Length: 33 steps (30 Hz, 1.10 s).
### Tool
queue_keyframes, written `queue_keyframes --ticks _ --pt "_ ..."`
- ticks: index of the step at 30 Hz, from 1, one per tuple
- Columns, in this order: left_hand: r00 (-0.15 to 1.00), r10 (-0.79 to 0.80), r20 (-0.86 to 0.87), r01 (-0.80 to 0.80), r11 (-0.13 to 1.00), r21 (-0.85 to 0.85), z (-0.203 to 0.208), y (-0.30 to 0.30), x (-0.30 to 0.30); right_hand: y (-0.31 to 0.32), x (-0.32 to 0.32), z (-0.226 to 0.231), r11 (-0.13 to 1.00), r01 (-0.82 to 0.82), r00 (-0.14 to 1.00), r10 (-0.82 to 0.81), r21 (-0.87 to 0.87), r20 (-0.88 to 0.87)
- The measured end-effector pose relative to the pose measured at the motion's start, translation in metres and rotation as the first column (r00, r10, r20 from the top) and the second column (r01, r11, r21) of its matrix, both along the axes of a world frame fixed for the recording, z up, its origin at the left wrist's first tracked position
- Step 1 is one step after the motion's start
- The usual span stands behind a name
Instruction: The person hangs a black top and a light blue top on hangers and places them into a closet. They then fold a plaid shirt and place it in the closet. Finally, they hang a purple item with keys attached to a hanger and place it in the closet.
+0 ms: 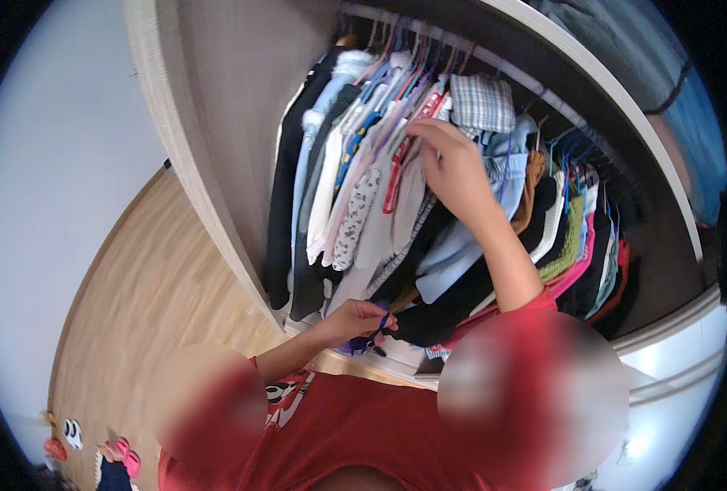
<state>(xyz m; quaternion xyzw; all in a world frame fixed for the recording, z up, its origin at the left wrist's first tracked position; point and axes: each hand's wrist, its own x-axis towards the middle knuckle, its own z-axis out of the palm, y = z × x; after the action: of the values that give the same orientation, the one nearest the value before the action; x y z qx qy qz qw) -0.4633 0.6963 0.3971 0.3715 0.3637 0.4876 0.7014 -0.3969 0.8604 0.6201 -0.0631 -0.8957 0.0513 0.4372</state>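
My right hand [453, 168] reaches up to the row of hanging clothes, thumb and fingers bent and apart. Its fingertips are by a red-and-white garment [394, 176]; whether they touch it is hard to tell. Just to the right hangs a folded checked garment [482, 104]. Lower down, in front of the wardrobe, my left hand [357, 321] is closed in a pinch on a thin dark-blue strip [383, 321], perhaps part of a hanger. Dark purple material [363, 345] shows below that hand. A spotted white garment [356, 219] and a light-blue one [453, 266] hang close by.
The wardrobe's side panel [228, 123] stands on the left, and a rod [537, 88] carries several hangers. More clothes [576, 237] crowd the right side. Wooden floor [151, 286] lies at the left, with pink slippers [129, 458] near the bottom.
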Motion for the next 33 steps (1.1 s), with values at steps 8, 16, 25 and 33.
queue_keyframes --ticks 8,16,25,33 --pt "0.987 0.159 -0.026 -0.159 0.987 0.014 -0.004 -0.028 -0.02 0.043 -0.134 -0.022 0.926 -0.019 0.986 -0.045 0.378 0.16" --pt "0.949 0.316 -0.004 -0.316 0.948 0.046 -0.022 -0.057 -0.049 0.063 -0.131 -0.007 0.798 0.159 0.771 -0.468 0.581 0.431" --pt "0.941 0.312 0.13 -0.317 0.948 0.021 -0.037 -0.056 -0.057 0.083 -0.17 -0.036 0.716 0.315 0.626 -0.65 0.623 0.43" --pt "0.945 0.32 0.066 -0.319 0.947 -0.026 -0.039 -0.054 -0.059 0.063 -0.166 -0.016 0.615 0.144 0.893 -0.419 0.775 0.167"
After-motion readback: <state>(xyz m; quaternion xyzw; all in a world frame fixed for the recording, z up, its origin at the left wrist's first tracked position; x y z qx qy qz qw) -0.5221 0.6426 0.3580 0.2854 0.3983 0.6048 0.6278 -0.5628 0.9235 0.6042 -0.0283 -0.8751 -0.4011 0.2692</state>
